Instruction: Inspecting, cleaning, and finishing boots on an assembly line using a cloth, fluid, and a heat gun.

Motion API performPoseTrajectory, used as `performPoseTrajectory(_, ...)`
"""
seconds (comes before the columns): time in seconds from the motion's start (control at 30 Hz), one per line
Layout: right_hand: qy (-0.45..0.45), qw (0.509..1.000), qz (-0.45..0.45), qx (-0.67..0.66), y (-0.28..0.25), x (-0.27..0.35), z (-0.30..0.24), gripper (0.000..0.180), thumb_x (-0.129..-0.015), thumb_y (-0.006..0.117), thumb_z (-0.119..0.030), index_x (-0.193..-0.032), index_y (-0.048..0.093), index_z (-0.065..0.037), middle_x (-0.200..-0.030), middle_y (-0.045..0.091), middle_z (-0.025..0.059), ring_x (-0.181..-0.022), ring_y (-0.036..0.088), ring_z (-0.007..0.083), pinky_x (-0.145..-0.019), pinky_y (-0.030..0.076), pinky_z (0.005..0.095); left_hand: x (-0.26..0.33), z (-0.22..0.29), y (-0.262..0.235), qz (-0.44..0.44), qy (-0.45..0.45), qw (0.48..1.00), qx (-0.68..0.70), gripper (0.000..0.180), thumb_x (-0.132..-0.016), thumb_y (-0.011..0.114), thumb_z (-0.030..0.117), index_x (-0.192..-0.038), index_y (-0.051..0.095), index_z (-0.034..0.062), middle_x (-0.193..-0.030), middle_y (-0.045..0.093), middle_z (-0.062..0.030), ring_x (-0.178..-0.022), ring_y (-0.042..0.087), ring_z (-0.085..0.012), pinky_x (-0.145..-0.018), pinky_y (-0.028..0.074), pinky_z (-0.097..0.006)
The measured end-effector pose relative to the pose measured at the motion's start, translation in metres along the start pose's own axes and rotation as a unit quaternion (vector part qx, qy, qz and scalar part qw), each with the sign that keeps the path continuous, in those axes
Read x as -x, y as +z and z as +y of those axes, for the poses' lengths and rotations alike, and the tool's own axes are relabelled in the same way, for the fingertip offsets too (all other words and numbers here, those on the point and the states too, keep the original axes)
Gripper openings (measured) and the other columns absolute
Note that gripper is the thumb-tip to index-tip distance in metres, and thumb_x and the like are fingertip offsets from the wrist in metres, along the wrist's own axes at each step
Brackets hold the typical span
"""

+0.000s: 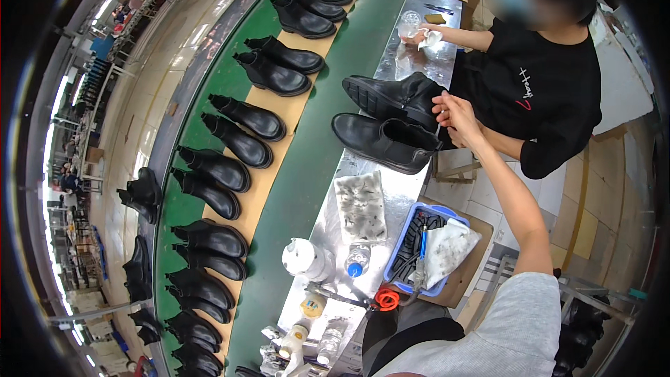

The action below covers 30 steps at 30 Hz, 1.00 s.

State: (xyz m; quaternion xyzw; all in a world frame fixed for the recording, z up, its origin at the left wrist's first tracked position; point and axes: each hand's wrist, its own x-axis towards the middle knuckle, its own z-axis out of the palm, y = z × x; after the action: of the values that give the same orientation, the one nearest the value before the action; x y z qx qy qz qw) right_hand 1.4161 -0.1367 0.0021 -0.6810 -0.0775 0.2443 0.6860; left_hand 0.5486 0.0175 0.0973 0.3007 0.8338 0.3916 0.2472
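- the right hand point(457, 117) is at the shaft end of a tilted black boot point(380, 92); its fingers are partly curled, their grip impossible to tell;
- the left hand is out of view, its fingers' state unknown;
- a second boot point(370, 134) rests alongside on the metal worktop point(398, 192), near a stained cloth point(361, 207)

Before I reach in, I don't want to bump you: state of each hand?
Left hand: not in view, cannot be told.
Right hand: fingers loosely bent by the upper black boot; grip cannot be told.
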Motion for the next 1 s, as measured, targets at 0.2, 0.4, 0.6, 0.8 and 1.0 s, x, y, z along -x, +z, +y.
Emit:
performPoseTrajectory(0.2, 0.006, 1.0, 0.014, -0.027, 0.019, 0.025, -0.014, 0.046, -0.096, 0.046, -0.045, -0.102, 0.06, -0.002, -0.08, 0.061, 0.0031, -0.061, 0.057, 0.0082, -0.052, 0.047, 0.0211, 0.009, 0.005, 0.012, -0.008, 0.001, 1.0, 0.014, 0.075, -0.071, 0.079, 0.01, -0.13, 0.033, 0.0009, -0.113, 0.054, -0.0168, -0.083, 0.058, -0.0276, -0.063, 0.053, -0.04)
performPoseTrajectory(0.4, -0.145, 0.989, -0.021, 0.008, 0.034, 0.051, -0.027, 0.04, -0.098, 0.045, -0.036, -0.095, 0.065, -0.001, -0.077, 0.06, 0.0016, -0.058, 0.053, 0.0043, -0.048, 0.041, 0.0169, 0.027, 0.007, 0.002, -0.006, -0.005, 1.0, -0.003, 0.075, -0.071, 0.079, 0.01, -0.13, 0.033, 0.001, -0.113, 0.054, -0.0168, -0.083, 0.058, -0.0276, -0.062, 0.053, -0.04)
performPoseTrajectory(0.6, -0.165, 0.982, -0.037, 0.08, 0.03, 0.072, -0.016, 0.039, -0.098, 0.045, -0.035, -0.098, 0.063, 0.0, -0.077, 0.06, 0.0022, -0.06, 0.053, 0.0046, -0.053, 0.043, 0.0174, 0.046, 0.011, -0.004, 0.002, -0.008, 1.0, -0.009, 0.075, -0.071, 0.079, 0.01, -0.131, 0.033, 0.001, -0.113, 0.054, -0.0169, -0.083, 0.058, -0.0277, -0.062, 0.053, -0.04)
performPoseTrajectory(0.8, -0.196, 0.974, -0.005, 0.109, 0.033, 0.091, -0.027, 0.034, -0.098, 0.048, -0.029, -0.097, 0.063, 0.001, -0.078, 0.062, 0.0037, -0.063, 0.054, 0.0057, -0.056, 0.044, 0.0192, 0.064, 0.01, -0.002, 0.005, -0.016, 1.0, 0.0, 0.076, -0.072, 0.079, 0.01, -0.131, 0.033, 0.0011, -0.113, 0.054, -0.0169, -0.082, 0.058, -0.0278, -0.062, 0.053, -0.04)
performPoseTrajectory(1.0, -0.291, 0.939, 0.013, 0.185, 0.047, 0.101, -0.039, 0.027, -0.096, 0.05, -0.02, -0.097, 0.062, 0.004, -0.08, 0.062, 0.0069, -0.063, 0.056, 0.0099, -0.057, 0.045, 0.022, 0.082, 0.007, -0.005, 0.014, -0.03, 0.999, 0.009, 0.076, -0.072, 0.079, 0.01, -0.131, 0.033, 0.0012, -0.113, 0.054, -0.0169, -0.082, 0.058, -0.0278, -0.061, 0.053, -0.04)
